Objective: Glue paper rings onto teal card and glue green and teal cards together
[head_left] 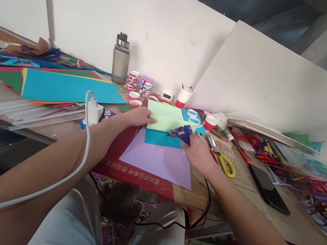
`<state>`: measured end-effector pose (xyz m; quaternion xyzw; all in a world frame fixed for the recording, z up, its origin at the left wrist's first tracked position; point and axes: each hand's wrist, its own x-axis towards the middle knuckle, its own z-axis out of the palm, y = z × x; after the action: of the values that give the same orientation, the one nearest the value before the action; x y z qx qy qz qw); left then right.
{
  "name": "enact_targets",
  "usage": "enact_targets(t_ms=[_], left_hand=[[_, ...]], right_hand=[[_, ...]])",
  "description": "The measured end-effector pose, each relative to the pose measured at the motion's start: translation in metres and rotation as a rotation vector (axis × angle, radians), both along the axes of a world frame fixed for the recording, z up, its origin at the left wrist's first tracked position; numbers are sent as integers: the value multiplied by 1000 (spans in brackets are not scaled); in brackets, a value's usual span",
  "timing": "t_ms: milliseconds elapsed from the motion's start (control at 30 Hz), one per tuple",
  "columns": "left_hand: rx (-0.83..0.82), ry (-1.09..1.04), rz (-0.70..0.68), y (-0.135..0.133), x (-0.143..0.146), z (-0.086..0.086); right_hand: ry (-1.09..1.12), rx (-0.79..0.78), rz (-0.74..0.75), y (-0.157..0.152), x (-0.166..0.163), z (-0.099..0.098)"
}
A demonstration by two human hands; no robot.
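Observation:
My left hand [140,117] grips the left edge of a light green sheet of paper [165,110], its thumb lying on the front of the sheet. A crease or fold runs across this green sheet. Wrapped around the handle of a dark blue glue gun [182,134] is my right hand [196,152]. The gun's nozzle points left, just over a blue sheet [157,139] that shows below the green one. Beneath both lies a purple sheet [157,159]. Whether glue is coming out is too small to tell.
Scissors with yellow handles [227,165] and a black phone [267,188] lie on the right. Coloured sheets [69,87], a bottle [120,60] and a white charger [94,111] occupy the left. Paper cups [183,98] stand behind. A black cable [208,200] hangs off the front edge.

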<state>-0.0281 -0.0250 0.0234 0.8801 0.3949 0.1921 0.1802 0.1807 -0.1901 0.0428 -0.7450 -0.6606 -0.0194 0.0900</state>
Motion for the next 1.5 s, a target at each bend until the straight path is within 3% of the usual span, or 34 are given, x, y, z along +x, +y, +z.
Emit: enact_targets(t_ms=[333,833,1133,1367,1500], left_hand=[[-40,-49,-34,-6,0,0],[-20,28,9,-4,1,1],[-9,39,2,1,0,-3],[17,51,-4,2,1,-2],[24,70,5,-1,2,2]], right_hand=[[90,-3,108,9,-41,2],[-117,-56,-127,-5,26,13],[-66,-21,-51,6,11,5],[-82,-41,-111,5,27,6],[-88,-31,-68,4,18,6]])
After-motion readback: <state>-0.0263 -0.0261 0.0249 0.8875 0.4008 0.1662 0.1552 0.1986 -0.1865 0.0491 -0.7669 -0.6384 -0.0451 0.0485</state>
